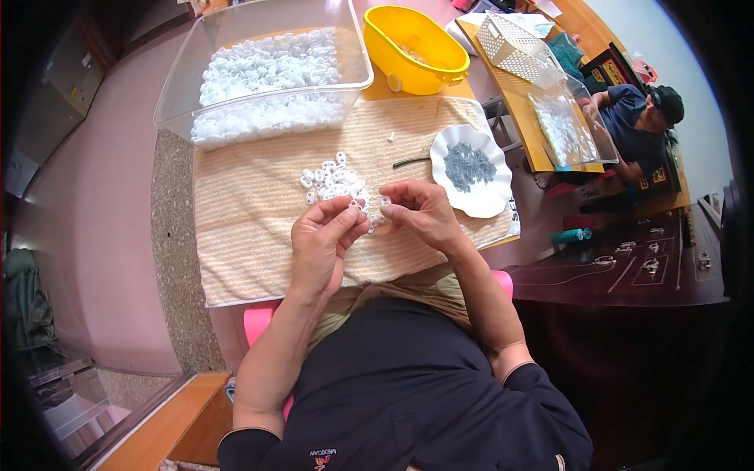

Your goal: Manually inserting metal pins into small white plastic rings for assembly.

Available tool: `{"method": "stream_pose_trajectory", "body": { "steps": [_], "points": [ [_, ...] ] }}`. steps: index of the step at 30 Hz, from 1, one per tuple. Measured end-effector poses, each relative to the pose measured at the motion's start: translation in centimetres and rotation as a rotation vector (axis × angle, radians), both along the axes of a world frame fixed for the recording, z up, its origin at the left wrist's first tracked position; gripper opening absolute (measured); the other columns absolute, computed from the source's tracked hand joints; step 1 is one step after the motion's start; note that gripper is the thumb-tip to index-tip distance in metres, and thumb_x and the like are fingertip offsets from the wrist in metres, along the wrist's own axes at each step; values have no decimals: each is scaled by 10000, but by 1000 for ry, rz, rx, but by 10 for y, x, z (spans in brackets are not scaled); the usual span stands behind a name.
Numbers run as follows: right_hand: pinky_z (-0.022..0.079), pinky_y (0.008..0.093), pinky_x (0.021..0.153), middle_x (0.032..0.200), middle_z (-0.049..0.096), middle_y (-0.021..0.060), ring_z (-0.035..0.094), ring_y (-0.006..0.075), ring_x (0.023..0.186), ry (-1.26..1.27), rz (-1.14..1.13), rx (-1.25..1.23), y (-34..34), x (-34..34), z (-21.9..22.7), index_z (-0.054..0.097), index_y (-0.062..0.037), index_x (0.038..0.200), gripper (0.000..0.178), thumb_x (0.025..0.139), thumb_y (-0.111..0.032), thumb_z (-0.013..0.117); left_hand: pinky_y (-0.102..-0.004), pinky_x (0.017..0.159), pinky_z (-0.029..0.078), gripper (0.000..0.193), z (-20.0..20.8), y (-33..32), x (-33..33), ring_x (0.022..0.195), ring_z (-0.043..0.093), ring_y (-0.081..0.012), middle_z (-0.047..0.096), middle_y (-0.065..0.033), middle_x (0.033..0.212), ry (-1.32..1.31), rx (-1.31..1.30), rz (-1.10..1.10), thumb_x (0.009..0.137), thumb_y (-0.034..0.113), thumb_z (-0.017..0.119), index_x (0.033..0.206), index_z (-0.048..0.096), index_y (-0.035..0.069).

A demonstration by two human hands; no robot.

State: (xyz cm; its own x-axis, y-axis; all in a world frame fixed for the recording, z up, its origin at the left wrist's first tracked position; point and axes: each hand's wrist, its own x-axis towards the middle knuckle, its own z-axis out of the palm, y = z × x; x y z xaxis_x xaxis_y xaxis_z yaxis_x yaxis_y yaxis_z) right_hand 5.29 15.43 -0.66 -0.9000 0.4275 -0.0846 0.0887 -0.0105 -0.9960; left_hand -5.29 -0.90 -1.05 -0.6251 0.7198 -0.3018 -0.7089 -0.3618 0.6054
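Observation:
Both hands meet over the towel-covered table (236,235), close to its near side. Between thumb and fingers, my left hand (320,239) pinches a small white plastic piece (357,205) with holes in it. My right hand (428,213), just apart from the left, is also closed in a pinch, on a small white piece (385,202) at its fingertips. A loose pile of white plastic pieces (334,179) lies right beyond my left fingers, and a few sit beneath the hands. Right of the pile, a white scalloped plate (488,202) holds many tiny grey parts (469,166).
A large clear bin (259,106) of white pieces stands far left, beside a yellow tub (416,74). A dark thin rod (411,162) lies against the plate. At the right, a co-worker (640,118) sits at another table (510,110) with a clear bin and white basket (514,43).

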Motion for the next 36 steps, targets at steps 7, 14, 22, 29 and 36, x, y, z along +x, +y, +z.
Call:
{"method": "stream_pose_trajectory", "body": {
  "steps": [7,14,22,29,36],
  "points": [
    [561,243,636,907,670,86,647,111,754,10,58,-59,-1,4,-1,590,67,1138,320,845,-17,685,-273,744,592,182,-2,1,1,797,667,-170,658,-141,946,5,-11,-17,862,-15,634,1032,585,-55],
    [576,267,677,972,656,92,657,135,815,-12,54,-91,-3,6,-4,588,65,1146,320,842,11,672,-266,742,590,190,-2,0,2,801,664,-169,659,-144,951,11,-14,-34,861,-9,639,1037,584,-57],
    [572,279,672,952,657,103,671,173,803,53,43,-170,-3,8,-9,566,58,1163,330,845,32,653,-252,733,577,189,-2,1,3,788,652,-145,665,-136,961,26,-29,-91,861,0,641,1036,597,-53],
    [566,267,666,932,663,101,672,167,781,51,38,-151,-4,10,-6,580,50,1145,317,838,33,658,-248,725,577,202,-2,1,6,778,655,-143,667,-131,949,29,-49,-106,855,-1,646,1042,596,-58],
    [572,274,693,970,668,109,665,158,814,66,52,-161,-4,11,-6,581,48,1144,311,844,29,658,-246,717,576,192,0,1,7,778,658,-142,667,-124,940,63,-61,-138,854,-2,646,1031,599,-61]
  ]
}}
